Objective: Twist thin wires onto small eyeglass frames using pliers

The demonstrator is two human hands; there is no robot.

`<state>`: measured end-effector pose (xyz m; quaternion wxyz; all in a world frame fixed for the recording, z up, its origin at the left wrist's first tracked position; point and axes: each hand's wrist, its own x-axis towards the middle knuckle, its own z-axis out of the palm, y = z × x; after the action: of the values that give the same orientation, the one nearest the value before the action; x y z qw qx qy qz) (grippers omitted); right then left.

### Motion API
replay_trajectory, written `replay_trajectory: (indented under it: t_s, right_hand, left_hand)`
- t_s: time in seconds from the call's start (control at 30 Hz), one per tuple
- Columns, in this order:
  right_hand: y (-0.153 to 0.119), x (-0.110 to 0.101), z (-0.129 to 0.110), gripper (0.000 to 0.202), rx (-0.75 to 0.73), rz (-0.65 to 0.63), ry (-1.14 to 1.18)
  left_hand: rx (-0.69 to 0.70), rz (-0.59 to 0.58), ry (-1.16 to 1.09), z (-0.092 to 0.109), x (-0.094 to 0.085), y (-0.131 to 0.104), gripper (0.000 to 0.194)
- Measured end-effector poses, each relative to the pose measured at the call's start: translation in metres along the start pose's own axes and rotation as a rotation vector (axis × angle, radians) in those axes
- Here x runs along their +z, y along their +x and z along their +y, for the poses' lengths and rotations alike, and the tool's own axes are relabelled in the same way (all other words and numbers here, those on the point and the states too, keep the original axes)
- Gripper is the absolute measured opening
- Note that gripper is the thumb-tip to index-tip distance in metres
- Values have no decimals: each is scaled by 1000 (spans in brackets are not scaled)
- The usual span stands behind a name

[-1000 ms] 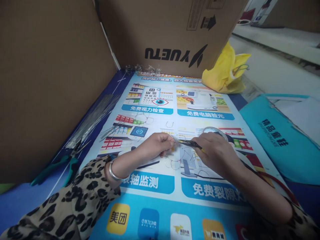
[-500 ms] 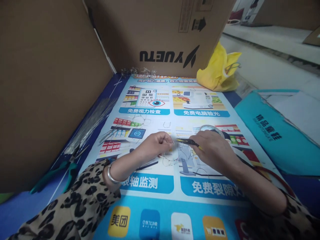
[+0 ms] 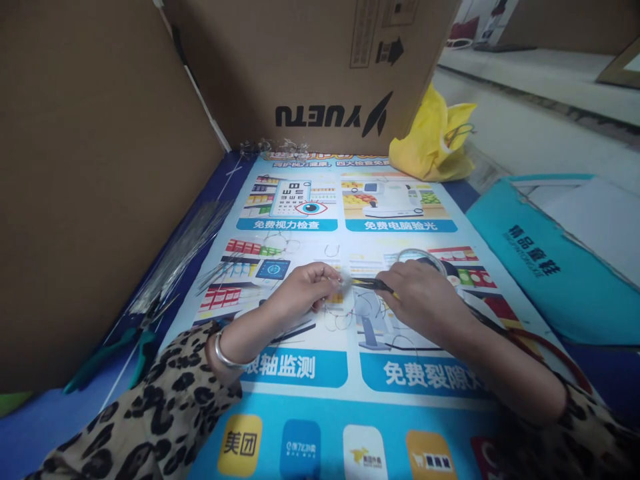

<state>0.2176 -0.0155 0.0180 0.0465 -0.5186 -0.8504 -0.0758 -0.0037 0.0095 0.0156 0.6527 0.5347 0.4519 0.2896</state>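
My left hand (image 3: 315, 285), with a silver bangle at the wrist, pinches a piece of thin wire (image 3: 345, 280) whose shape is blurred. From the right, my right hand (image 3: 420, 293) is wrapped round black and yellow pliers (image 3: 373, 284). The pliers' tips point left and meet the wire close to my left fingertips; whether the jaws grip it I cannot tell. Beneath the hands, bent wire loops (image 3: 340, 319) lie on the printed poster (image 3: 320, 407). A ring-shaped coil (image 3: 423, 253) lies partly behind my right hand.
A bundle of straight wires (image 3: 183, 257) and green-handled pliers (image 3: 135, 340) lie at the left. Twisted wire pieces (image 3: 275, 147) sit at the back before a cardboard panel (image 3: 310, 73). A yellow bag (image 3: 433, 147) and a turquoise box (image 3: 540, 267) stand at the right.
My left hand has shifted slightly left, away from the pliers' tips. My right hand keeps hold of the pliers in nearly the same place. The view has moved a little.
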Motion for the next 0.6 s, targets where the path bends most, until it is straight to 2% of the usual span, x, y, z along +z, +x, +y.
replay_trajectory:
  t_s: [0.1, 0.23, 0.37, 0.53, 0.6]
  right_hand:
    - [1, -1, -1, 21, 46, 41, 103]
    - [1, -7, -4, 15, 128, 122, 349]
    - [0, -9, -10, 11, 153, 134, 533]
    - [0, -9, -16, 9, 180, 172, 676]
    - [0, -10, -16, 8, 154, 211, 682]
  left_hand:
    - [-13, -17, 24, -1, -1, 0, 21]
    - [-27, -64, 10, 0, -1, -2, 21]
    - [-56, -68, -65, 5, 2, -6, 20]
    - [-54, -108, -89, 8, 5, -9, 20]
    - [-35, -83, -58, 7, 4, -8, 22]
